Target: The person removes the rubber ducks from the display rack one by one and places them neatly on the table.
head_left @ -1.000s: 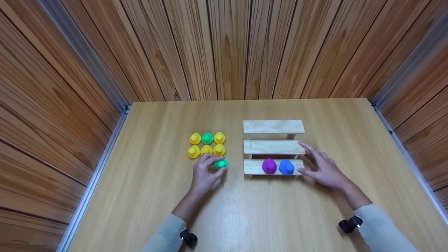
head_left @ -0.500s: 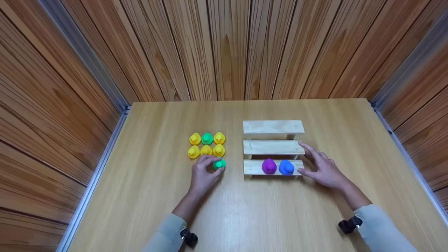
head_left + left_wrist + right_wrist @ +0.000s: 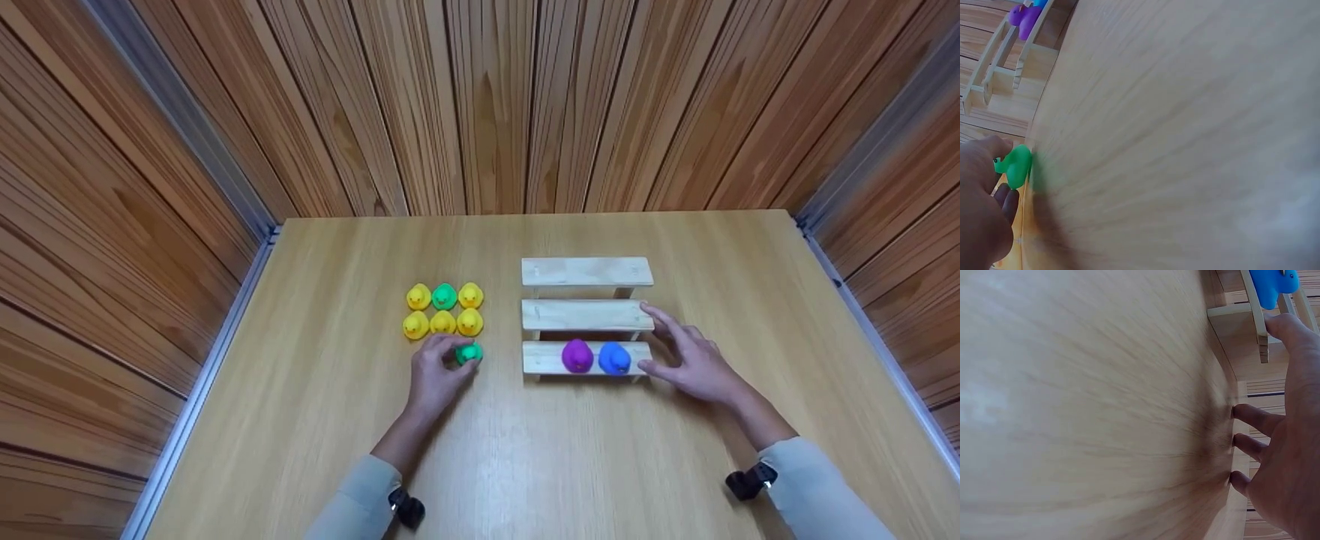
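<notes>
My left hand (image 3: 437, 377) pinches a green rubber duck (image 3: 470, 352) between thumb and fingers, just in front of two rows of ducks. In the left wrist view the green duck (image 3: 1017, 166) is upright, its base right at the tabletop. My right hand (image 3: 694, 364) is spread at the right end of a three-step wooden rack (image 3: 587, 315), thumb by the lowest step and index finger by the middle one. Other fingertips (image 3: 1239, 441) rest on the table in the right wrist view. A purple duck (image 3: 577, 356) and a blue duck (image 3: 614, 358) sit on the lowest step.
Left of the rack stand several yellow ducks (image 3: 415, 325) and another green duck (image 3: 445, 297) in two rows. Wood-panelled walls (image 3: 495, 112) enclose the table (image 3: 570, 465) at the back and sides, with metal rails (image 3: 202, 375) along its side edges.
My left hand and the green duck have shifted slightly left, close to the front yellow row. The right hand and the rack stay where they were.
</notes>
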The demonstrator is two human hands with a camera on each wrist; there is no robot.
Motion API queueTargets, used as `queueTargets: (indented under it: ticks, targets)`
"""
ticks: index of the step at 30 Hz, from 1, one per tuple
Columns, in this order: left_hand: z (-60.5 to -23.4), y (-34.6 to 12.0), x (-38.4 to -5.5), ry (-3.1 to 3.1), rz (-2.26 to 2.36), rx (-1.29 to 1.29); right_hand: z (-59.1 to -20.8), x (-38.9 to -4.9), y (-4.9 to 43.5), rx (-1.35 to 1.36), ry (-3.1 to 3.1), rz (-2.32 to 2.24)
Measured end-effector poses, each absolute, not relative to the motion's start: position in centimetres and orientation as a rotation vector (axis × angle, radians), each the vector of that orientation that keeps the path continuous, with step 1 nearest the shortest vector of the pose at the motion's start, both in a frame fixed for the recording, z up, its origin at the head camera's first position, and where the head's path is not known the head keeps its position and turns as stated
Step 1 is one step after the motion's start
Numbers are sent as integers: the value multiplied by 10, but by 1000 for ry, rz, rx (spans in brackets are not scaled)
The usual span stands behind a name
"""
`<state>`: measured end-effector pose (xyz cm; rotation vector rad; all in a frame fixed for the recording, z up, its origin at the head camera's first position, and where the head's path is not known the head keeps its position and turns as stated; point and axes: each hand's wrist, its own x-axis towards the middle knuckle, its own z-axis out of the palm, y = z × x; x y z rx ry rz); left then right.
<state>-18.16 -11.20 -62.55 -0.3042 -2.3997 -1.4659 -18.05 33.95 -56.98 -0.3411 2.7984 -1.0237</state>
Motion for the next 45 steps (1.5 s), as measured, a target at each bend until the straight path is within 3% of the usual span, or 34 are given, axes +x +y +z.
queueTargets:
  ticks: [2, 19, 31, 45]
  targets:
    - [-616, -110, -178, -2426, -1464, -267, -570, -180, 339, -340, 2798, -1025]
    - [-644, -113, -194, -2488, -1442, -181, -569, -180, 338, -358, 2831, -1012]
    - [-593, -107, -175, -2492, -1425, -208, -572, -181, 339, -351, 2821, -1018]
    - [-580, -93, -166, -2503, -1420, -222, -572, -180, 339, -361, 2825, -1036]
